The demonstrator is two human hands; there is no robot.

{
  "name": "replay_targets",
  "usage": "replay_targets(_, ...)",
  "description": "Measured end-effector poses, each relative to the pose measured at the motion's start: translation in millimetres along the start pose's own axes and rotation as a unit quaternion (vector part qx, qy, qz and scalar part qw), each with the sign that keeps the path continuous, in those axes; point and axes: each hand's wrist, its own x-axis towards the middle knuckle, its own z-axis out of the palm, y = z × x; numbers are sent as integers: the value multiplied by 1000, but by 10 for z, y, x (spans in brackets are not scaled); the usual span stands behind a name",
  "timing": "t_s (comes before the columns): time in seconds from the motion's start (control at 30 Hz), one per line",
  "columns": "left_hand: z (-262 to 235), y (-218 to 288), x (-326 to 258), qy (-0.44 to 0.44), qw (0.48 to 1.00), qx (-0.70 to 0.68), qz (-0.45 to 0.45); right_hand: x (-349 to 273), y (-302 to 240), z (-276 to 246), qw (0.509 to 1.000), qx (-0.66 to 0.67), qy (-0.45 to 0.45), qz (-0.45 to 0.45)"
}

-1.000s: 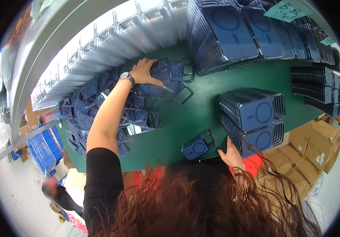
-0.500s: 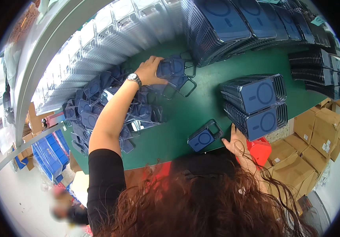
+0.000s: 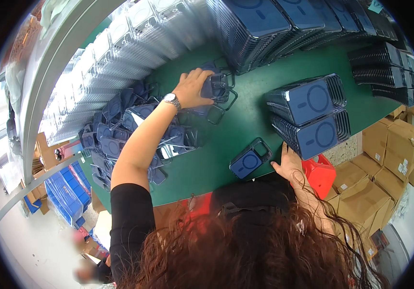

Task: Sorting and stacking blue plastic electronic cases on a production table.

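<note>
Left hand [image 3: 193, 89] shifted rightward, gripping case [image 3: 208, 89]; two-row stack [image 3: 308, 113] lies right, nearer front edge of bench [image 3: 248, 111]; right hand [image 3: 290, 164] open just beside stack.

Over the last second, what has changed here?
The left hand has moved rightward, a blue phone case apparently gripped, beside the loose pile. The camera view has shifted slightly. The right hand stays at the near edge of the table; the two neat stacks and the lone case stay put.
</note>
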Motion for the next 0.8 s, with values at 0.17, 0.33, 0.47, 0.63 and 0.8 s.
replay_targets(0.17,93,17,141,6,999,-8,34,30,83,117,996,77,-20,39)
replay_targets(0.33,136,86,-43,-33,989,71,123,10,138,183,998,-43,42,1)
replay_targets(0.47,268,198,-185,-36,970,214,114,19,100,79,998,35,-48,28)
replay_targets(0.63,240,192,-188,-55,954,251,156,29,-23,-115,993,36,-96,52)
replay_targets(0.8,312,132,-195,-3,968,203,145,14,52,-32,999,40,-22,-8)
